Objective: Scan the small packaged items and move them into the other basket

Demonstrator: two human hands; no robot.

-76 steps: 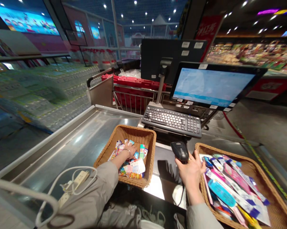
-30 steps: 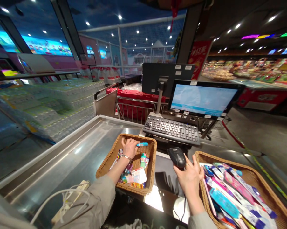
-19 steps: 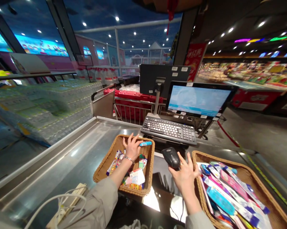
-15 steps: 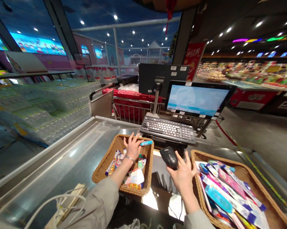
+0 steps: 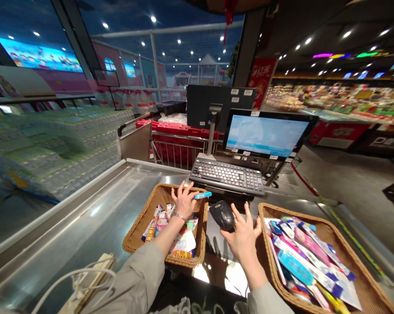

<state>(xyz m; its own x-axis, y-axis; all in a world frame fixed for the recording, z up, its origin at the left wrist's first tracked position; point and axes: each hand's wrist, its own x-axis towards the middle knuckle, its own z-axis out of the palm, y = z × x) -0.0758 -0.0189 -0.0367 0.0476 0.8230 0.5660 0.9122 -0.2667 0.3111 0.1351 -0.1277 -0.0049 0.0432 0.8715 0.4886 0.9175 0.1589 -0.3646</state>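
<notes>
My left hand [image 5: 184, 203] is over the left wicker basket [image 5: 137, 227], pinching a small slim blue pack [image 5: 203, 195] that sticks out to the right, above the basket's rim. Beneath that hand, the basket holds several small packaged goods [image 5: 185, 241], partly covered by my wrist. My right hand [image 5: 243, 237] grips a black barcode scanner [image 5: 220, 215] between the two baskets, its head pointing up and left near the blue pack. The scanner's handle is mostly hidden by my fingers. To the right, another wicker basket [image 5: 363, 264] contains several packaged items, among them a light-blue one [image 5: 295, 267].
A keyboard [image 5: 227, 174] and a lit monitor [image 5: 267, 135] stand behind the baskets. The metal counter [image 5: 101, 205] has a raised edge on the left. A power strip with white cables [image 5: 92, 279] lies at the front left. Shopping carts [image 5: 173, 150] stand beyond the counter.
The scanner in my right hand has moved left, closer to the blue pack. My left hand still holds the pack above the basket, tilted slightly more. The whole view has shifted a little.
</notes>
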